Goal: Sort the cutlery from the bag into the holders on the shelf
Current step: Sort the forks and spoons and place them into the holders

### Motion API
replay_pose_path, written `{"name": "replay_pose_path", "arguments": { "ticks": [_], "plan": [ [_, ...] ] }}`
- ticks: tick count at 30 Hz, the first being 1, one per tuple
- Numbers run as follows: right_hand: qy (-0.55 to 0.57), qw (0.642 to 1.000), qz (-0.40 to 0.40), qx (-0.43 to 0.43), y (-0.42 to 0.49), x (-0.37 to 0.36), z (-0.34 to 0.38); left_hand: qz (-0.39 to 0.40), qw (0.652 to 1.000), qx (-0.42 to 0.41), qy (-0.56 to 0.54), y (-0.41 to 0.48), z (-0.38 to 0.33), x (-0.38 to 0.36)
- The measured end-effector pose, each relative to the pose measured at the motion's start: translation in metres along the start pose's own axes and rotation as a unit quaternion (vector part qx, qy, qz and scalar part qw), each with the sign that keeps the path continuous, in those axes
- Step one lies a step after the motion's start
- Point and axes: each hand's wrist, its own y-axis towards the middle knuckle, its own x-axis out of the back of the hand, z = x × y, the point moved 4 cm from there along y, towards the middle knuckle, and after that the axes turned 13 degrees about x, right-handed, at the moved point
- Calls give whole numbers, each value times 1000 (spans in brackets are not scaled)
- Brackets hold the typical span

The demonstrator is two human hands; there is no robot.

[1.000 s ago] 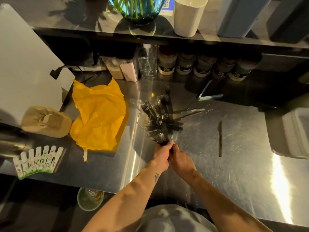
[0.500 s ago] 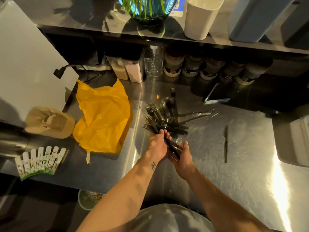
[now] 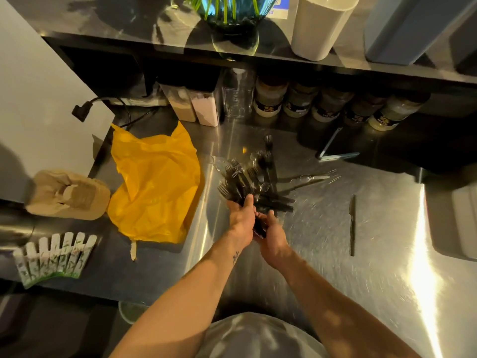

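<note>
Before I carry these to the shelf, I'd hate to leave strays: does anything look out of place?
Yes. A black knife lies alone on the steel counter, well right of the cutlery pile. A clear spoon also lies askew just right of the pile.

The handles of the black forks (image 3: 236,186) are largely covered by the left hand (image 3: 241,220) and the right hand (image 3: 274,237) gripping them; their number cannot be counted. Clear pieces in the cutlery pile (image 3: 273,202) are barely made out. On the shelf (image 3: 103,19), the white holder (image 3: 320,24), the grey-blue holder (image 3: 407,27) and the glass vase (image 3: 232,11) are cut off by the top edge. Jar labels (image 3: 267,107) at the far edge of the desk (image 3: 335,280) are too small to be read. A white tub (image 3: 464,223) at its right edge is cropped.
</note>
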Motion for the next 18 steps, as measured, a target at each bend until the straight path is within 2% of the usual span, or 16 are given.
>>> {"name": "replay_pose_path", "arguments": {
  "ticks": [2,3,4,6,8,10,14,18],
  "plan": [
    [-147,987,17,58,12,8,4,-17,1000,-3,-19,8,-8,9],
    [-244,964,13,106,19,12,9,-26,999,-5,-19,13,-12,14],
    [-346,925,3,157,27,16,16,-32,999,-4,-21,17,-14,20],
    [-534,810,-5,243,38,21,34,-25,999,1,-45,20,-17,30],
    [-641,709,14,294,46,16,48,-9,996,14,-86,22,-18,37],
    [-701,645,47,301,54,12,55,-1,993,38,-114,22,-17,43],
    [-770,567,70,284,70,12,57,-2,985,87,-146,24,-7,48],
    [-784,551,88,271,75,9,54,-16,982,111,-154,27,1,48]
  ]
}}
